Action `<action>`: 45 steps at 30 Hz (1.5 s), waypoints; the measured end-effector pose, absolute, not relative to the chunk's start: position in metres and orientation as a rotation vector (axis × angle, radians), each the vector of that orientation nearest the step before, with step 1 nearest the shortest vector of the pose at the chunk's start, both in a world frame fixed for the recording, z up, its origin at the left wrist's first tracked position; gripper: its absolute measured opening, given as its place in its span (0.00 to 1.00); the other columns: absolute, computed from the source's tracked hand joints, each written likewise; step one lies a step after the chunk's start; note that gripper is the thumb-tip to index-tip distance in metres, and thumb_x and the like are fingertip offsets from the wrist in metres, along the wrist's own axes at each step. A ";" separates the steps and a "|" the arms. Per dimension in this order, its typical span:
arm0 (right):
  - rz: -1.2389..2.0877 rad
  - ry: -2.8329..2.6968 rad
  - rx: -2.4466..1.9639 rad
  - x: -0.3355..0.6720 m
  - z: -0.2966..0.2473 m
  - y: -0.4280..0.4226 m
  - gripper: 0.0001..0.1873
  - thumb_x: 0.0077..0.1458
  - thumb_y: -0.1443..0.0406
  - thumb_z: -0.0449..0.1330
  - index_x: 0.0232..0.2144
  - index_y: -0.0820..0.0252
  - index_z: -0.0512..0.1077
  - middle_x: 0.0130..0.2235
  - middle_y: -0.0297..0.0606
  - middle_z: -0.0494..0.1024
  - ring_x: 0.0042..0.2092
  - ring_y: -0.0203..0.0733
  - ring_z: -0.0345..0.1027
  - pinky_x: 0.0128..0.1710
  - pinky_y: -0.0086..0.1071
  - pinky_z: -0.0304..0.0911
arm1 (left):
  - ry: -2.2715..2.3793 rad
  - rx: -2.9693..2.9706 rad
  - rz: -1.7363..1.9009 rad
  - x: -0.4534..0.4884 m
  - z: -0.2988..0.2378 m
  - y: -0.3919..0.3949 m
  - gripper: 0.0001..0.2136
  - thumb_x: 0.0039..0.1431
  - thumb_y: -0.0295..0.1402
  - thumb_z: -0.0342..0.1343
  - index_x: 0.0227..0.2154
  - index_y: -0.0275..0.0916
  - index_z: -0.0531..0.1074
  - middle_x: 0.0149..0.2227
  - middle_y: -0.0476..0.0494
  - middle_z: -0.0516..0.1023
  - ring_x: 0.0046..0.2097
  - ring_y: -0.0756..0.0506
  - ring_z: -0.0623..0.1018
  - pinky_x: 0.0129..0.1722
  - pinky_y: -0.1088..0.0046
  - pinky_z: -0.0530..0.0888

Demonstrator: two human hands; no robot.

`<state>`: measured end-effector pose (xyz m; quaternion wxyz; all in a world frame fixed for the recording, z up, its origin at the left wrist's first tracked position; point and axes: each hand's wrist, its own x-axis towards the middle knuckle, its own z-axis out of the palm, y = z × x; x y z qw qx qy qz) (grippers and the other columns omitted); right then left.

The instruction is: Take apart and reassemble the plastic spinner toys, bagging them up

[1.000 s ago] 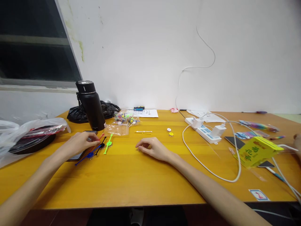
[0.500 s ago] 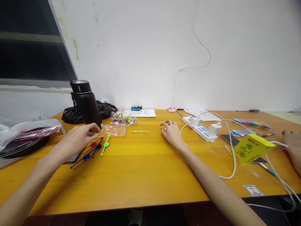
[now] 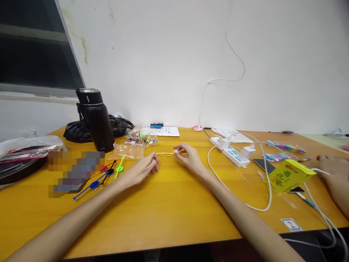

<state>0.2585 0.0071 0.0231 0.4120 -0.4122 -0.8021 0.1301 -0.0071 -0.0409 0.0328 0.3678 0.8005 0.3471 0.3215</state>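
Note:
My left hand (image 3: 143,170) rests low over the table with its fingers curled together. Whatever they may hold is hidden. My right hand (image 3: 189,158) faces it, thumb and fingertips bent around a small whitish, clear piece (image 3: 176,150). Between the hands lie thin white and yellow arrow pointers (image 3: 164,154), side by side. Left of my left hand are arrow spinners, each with a round middle: a green one (image 3: 119,169), a black one (image 3: 109,171), a blue one (image 3: 94,185) and a red one (image 3: 104,169) partly covered by the others.
A black flask (image 3: 96,123) stands at the left beside a black plastic bag (image 3: 77,131). Behind the pointers are a clear bag (image 3: 129,151) and small coloured parts (image 3: 140,137). On the right are a power strip (image 3: 234,154), cables, a yellow box (image 3: 290,176) and another person's hand (image 3: 331,174).
My left hand has moved right, from near the flask and spinners to the thin pointers. My right hand has shifted slightly left, its fingers now around a small clear piece.

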 end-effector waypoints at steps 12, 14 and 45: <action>0.712 -2.080 -0.777 0.219 0.016 -0.017 0.11 0.65 0.60 0.59 0.48 0.56 0.73 0.48 0.40 0.76 0.50 0.41 0.73 0.53 0.38 0.71 | 0.740 1.618 0.834 0.001 0.010 -0.032 0.16 0.66 0.48 0.54 0.45 0.40 0.64 0.36 0.43 0.77 0.37 0.47 0.78 0.38 0.69 0.75; 0.502 -2.073 -0.914 0.227 0.012 -0.007 0.11 0.68 0.62 0.55 0.49 0.55 0.73 0.50 0.41 0.75 0.53 0.43 0.70 0.57 0.41 0.66 | 0.744 1.592 0.833 0.002 0.011 -0.032 0.17 0.65 0.48 0.55 0.45 0.40 0.65 0.37 0.42 0.78 0.37 0.47 0.78 0.37 0.69 0.75; 0.362 -1.899 -1.225 0.241 0.014 0.003 0.05 0.66 0.63 0.56 0.39 0.58 0.70 0.38 0.40 0.80 0.40 0.43 0.74 0.43 0.35 0.67 | 0.804 1.222 0.917 -0.001 0.013 -0.029 0.21 0.52 0.38 0.70 0.47 0.39 0.71 0.52 0.34 0.81 0.50 0.41 0.82 0.61 0.56 0.70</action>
